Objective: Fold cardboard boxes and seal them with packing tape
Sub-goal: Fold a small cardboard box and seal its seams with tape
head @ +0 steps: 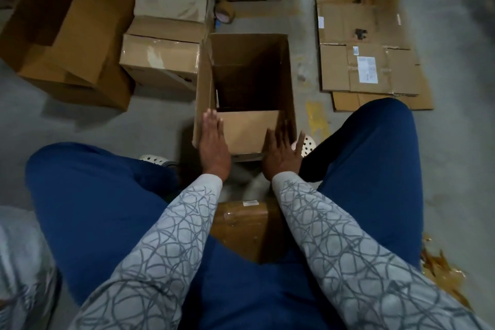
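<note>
Lying flat on the left end of the near flap (247,128), the left hand (214,143) has fingers straight and together; the open brown cardboard box (249,61) stands on the grey floor (158,120) just ahead; the right hand (281,149) spreads its fingers at the flap's right end.

My right grip (281,155) is motion-blurred at the open box (251,51); fingertip contact unclear. Box bottom lost in shadow. Label (368,69) on the flat cardboard (356,24) too small to read; tape roll (225,12) blurry.
</note>
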